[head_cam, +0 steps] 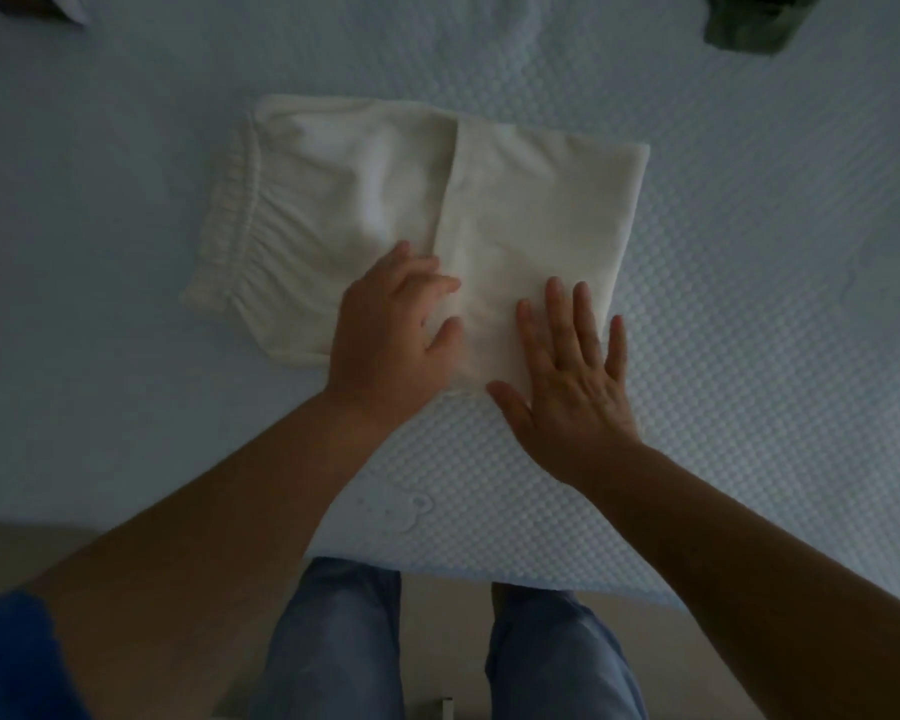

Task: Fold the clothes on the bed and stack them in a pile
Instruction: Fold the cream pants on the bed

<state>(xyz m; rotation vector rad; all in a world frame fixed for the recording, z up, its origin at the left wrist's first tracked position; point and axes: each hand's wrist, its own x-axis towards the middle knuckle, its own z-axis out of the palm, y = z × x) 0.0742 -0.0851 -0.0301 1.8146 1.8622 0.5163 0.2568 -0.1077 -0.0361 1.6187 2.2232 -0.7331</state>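
Cream trousers [365, 200] with an elastic waistband at the left lie folded on the bed [749, 304], the leg part doubled over onto the right half. My left hand [391, 335] rests on the near edge of the fold, fingers loosely bent on the cloth. To its right my right hand [572, 381] lies flat with fingers spread, pressing the folded layer's near right corner.
A dark green garment [749, 18] lies bunched at the far right of the bed. Another piece of cloth [48, 5] shows at the far left corner. The bed's near edge runs just in front of my legs in blue jeans [333, 641].
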